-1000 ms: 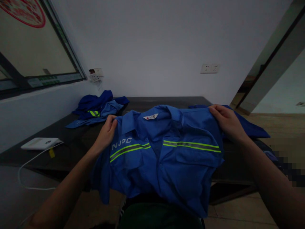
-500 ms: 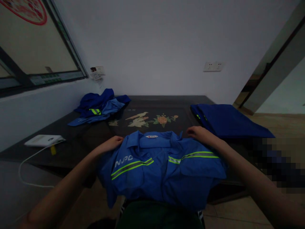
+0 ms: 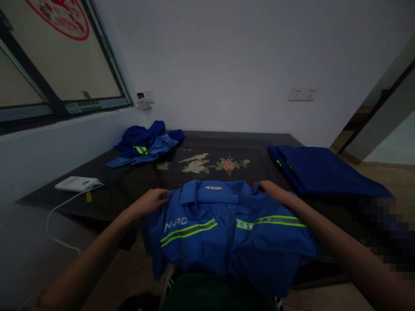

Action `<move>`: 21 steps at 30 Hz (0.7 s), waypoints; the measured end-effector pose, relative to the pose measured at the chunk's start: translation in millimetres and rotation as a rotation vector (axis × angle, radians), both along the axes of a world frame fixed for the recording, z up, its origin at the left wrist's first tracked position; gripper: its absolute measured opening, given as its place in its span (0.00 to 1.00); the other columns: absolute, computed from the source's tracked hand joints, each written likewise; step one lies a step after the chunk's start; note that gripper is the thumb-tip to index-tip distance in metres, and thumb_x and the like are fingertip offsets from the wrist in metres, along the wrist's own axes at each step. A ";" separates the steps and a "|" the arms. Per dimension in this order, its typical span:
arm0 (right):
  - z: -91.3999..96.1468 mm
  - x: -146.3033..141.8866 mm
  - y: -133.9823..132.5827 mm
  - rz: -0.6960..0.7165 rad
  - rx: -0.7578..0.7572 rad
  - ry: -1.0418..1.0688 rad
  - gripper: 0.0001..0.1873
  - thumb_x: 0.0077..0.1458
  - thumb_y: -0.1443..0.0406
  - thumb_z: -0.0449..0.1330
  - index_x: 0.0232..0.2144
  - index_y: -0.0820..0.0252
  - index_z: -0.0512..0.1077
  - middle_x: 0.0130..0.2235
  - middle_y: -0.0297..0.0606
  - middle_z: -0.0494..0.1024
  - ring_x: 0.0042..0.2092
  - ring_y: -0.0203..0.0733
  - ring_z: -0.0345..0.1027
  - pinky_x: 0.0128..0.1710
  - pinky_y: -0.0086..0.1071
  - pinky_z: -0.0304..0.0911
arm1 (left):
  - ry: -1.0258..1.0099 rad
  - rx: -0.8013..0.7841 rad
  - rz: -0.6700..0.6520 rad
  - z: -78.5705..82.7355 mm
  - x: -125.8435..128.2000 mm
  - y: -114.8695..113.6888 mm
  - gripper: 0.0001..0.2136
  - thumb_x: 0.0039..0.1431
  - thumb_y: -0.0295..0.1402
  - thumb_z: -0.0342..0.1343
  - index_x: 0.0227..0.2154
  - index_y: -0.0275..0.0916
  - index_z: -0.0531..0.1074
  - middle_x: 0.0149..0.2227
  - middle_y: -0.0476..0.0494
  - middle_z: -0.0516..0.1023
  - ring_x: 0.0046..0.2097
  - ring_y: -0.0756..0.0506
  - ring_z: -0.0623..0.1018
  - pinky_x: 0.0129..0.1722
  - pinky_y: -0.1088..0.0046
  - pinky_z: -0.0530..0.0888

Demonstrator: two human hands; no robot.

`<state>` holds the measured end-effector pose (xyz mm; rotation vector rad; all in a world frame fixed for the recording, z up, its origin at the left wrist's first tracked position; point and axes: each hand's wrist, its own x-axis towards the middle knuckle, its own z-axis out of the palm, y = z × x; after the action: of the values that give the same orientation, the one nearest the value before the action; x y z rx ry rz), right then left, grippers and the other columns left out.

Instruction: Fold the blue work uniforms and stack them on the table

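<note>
A blue work jacket [image 3: 207, 242] with a collar, yellow-green and grey reflective bands and the white letters NJPC lies front up across the table's near edge. Its lower part hangs toward my lap. My left hand [image 3: 154, 202] is closed on the shoulder seam at the left, thumb and fingers pinching the cloth. At the other shoulder, close beside the collar, my right hand [image 3: 271, 190] grips the fabric with bent fingers; its fingertips are partly hidden. A small white label [image 3: 214, 188] shows inside the collar.
On the dark table [image 3: 233, 138] with a bird-and-flower inlay, a crumpled blue garment [image 3: 142, 140] lies at the back left. Folded dark blue clothing [image 3: 327, 170] lies at the right. A white power bank [image 3: 76, 183] with a cable sits near the left edge.
My view has turned slightly left, so everything sits further right. My right hand has come down onto the jacket's shoulder, nearer the collar. My left hand stays at its shoulder, fingers now more curled.
</note>
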<state>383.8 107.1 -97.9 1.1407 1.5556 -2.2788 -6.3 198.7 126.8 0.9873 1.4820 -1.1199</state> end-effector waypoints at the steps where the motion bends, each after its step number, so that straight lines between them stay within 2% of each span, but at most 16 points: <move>1: 0.8 3.6 3.4 -0.043 0.013 -0.006 0.09 0.54 0.62 0.54 0.30 0.59 0.74 0.35 0.40 0.80 0.38 0.45 0.73 0.38 0.33 0.64 | 0.007 0.051 -0.051 1.5 0.4 2.8 0.12 0.53 0.41 0.47 0.31 0.41 0.72 0.33 0.42 0.79 0.31 0.41 0.78 0.30 0.71 0.71; 4: 8.2 16.4 21.4 -0.219 0.105 -0.063 0.14 0.56 0.58 0.51 0.28 0.58 0.73 0.33 0.40 0.79 0.36 0.45 0.72 0.37 0.34 0.63 | 0.027 0.185 -0.198 3.5 1.0 19.2 0.13 0.58 0.40 0.44 0.33 0.44 0.73 0.36 0.41 0.79 0.37 0.39 0.79 0.36 0.67 0.71; 7: 24.5 32.3 51.6 -0.418 0.215 -0.158 0.16 0.56 0.55 0.51 0.28 0.58 0.71 0.30 0.39 0.78 0.34 0.44 0.71 0.34 0.33 0.62 | -0.011 0.292 -0.167 -1.8 3.0 47.6 0.14 0.58 0.42 0.44 0.34 0.43 0.72 0.37 0.41 0.79 0.38 0.39 0.78 0.39 0.66 0.72; 11: 46.2 62.1 107.1 -0.589 0.373 -0.270 0.17 0.57 0.54 0.51 0.27 0.57 0.71 0.27 0.38 0.76 0.31 0.43 0.69 0.31 0.33 0.60 | -0.105 0.412 0.074 -18.1 21.6 102.9 0.13 0.54 0.46 0.50 0.31 0.41 0.70 0.33 0.45 0.78 0.37 0.42 0.77 0.38 0.69 0.74; 14: 59.6 87.4 154.0 -0.654 0.509 -0.346 0.18 0.58 0.53 0.52 0.26 0.57 0.72 0.26 0.38 0.75 0.30 0.43 0.67 0.31 0.33 0.58 | -0.123 0.472 0.295 -23.4 48.1 153.1 0.15 0.55 0.46 0.52 0.37 0.40 0.70 0.33 0.48 0.78 0.35 0.44 0.77 0.35 0.70 0.76; 15: 66.2 94.3 169.0 -0.671 0.561 -0.374 0.17 0.58 0.54 0.52 0.26 0.57 0.72 0.26 0.38 0.75 0.29 0.42 0.67 0.30 0.33 0.58 | -0.148 0.489 0.322 -21.5 55.8 170.0 0.16 0.56 0.45 0.52 0.39 0.39 0.70 0.34 0.48 0.78 0.36 0.45 0.78 0.36 0.69 0.76; 17: 86.3 103.6 196.2 -0.703 0.678 -0.451 0.15 0.58 0.56 0.54 0.28 0.59 0.74 0.25 0.38 0.74 0.28 0.40 0.65 0.29 0.32 0.56 | -0.221 0.526 0.271 -11.1 65.1 202.1 0.17 0.59 0.45 0.52 0.41 0.35 0.71 0.36 0.48 0.78 0.39 0.45 0.78 0.41 0.68 0.76; 19: 116.6 106.4 217.7 -0.735 0.811 -0.544 0.12 0.57 0.59 0.57 0.30 0.60 0.76 0.24 0.36 0.72 0.26 0.37 0.63 0.28 0.32 0.54 | -0.276 0.573 0.144 6.7 65.9 229.6 0.19 0.60 0.46 0.52 0.39 0.31 0.72 0.36 0.48 0.79 0.40 0.46 0.77 0.44 0.67 0.75; 21: 155.9 104.5 233.0 -0.773 0.943 -0.628 0.10 0.55 0.60 0.61 0.32 0.61 0.77 0.23 0.34 0.71 0.25 0.34 0.60 0.27 0.30 0.52 | -0.312 0.656 0.021 29.7 63.0 251.5 0.21 0.59 0.47 0.53 0.38 0.28 0.73 0.34 0.49 0.79 0.38 0.47 0.77 0.43 0.66 0.74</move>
<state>488.3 340.1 58.0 2.7146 2.1231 -1.0352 56.7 450.2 156.5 1.5076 1.6176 -0.4206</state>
